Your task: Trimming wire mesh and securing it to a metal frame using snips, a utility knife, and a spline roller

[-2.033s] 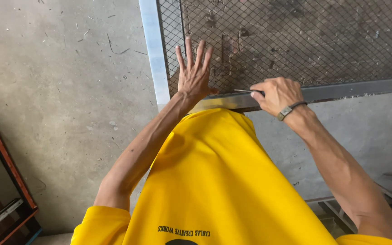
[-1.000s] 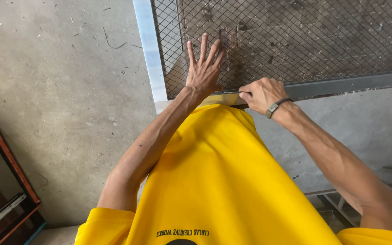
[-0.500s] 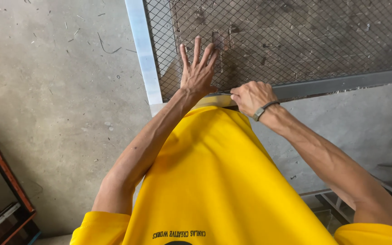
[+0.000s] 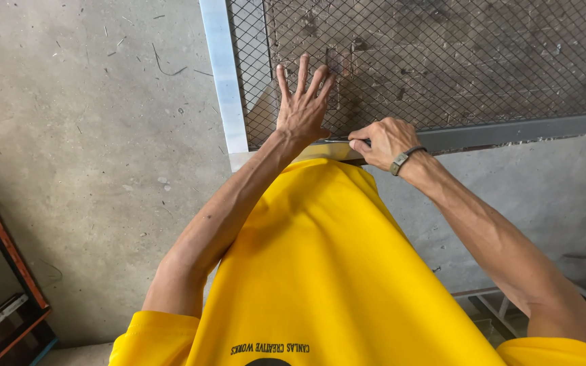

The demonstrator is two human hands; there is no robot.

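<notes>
Two hands: left hand [image 4: 301,112] flat on mesh [image 4: 483,61]

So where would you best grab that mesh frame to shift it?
Probably by the pale side rail near the corner, coming from the bare floor side. The rail is a straight flat bar, free on that side, while the mesh offers no firm hold. The left hand lies flat on the mesh; the right hand is closed at the grey lower rail.

Head view, steeply downward, close
</notes>
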